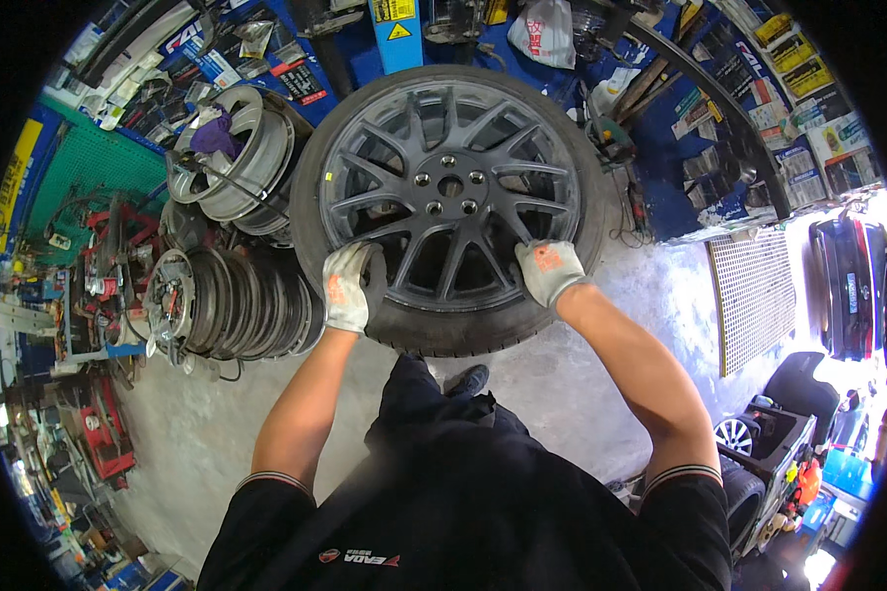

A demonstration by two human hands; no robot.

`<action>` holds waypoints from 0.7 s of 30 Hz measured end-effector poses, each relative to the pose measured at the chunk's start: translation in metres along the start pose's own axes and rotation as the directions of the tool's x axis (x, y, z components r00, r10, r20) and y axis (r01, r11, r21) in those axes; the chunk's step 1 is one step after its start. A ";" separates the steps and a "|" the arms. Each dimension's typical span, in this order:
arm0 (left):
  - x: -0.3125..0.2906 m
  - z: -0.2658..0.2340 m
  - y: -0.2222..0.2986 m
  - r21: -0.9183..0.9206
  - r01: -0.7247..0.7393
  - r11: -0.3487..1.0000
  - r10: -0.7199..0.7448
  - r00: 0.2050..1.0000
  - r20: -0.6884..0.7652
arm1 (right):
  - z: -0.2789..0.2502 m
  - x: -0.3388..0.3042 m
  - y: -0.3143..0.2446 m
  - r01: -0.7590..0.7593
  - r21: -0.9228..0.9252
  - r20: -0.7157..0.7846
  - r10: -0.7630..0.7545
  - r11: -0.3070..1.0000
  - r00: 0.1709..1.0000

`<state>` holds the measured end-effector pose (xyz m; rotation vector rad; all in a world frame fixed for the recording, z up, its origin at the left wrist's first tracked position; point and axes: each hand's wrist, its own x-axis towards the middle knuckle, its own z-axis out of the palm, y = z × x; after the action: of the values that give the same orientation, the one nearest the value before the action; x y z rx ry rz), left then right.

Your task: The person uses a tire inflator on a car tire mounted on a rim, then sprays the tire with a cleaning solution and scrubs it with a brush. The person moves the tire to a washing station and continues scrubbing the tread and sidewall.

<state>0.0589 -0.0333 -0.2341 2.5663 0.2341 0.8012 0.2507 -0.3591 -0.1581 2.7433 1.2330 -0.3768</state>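
Observation:
A dark grey multi-spoke alloy wheel [451, 219] with a black tyre [447, 336] fitted around it lies face up in front of me. My left hand [349, 286], in a white work glove with an orange print, is closed over the wheel's near left edge, where tyre and rim meet. On the near right edge my right hand [550, 271], gloved alike, curls its fingers over the rim. Both arms reach forward from my black short sleeves. The wheel hides what bears it from below.
Left of the wheel are a silver rim [264, 163] with a purple cloth [216, 136] and a row of bare rims [241, 303]. A blue post [397, 44] rises behind. On the right are a floor grate [754, 300], a dark car [843, 288] and a cart [774, 463].

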 end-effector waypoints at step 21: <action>-0.036 0.072 -0.258 -0.634 0.486 -0.601 -0.428 0.474 0.769 | -0.007 0.017 -0.143 -0.477 0.744 0.226 0.495 0.468 0.839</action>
<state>0.0634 0.1600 -0.4225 0.4404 0.6072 0.1240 0.1561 -0.2502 -0.1561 3.6315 0.1547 -1.0158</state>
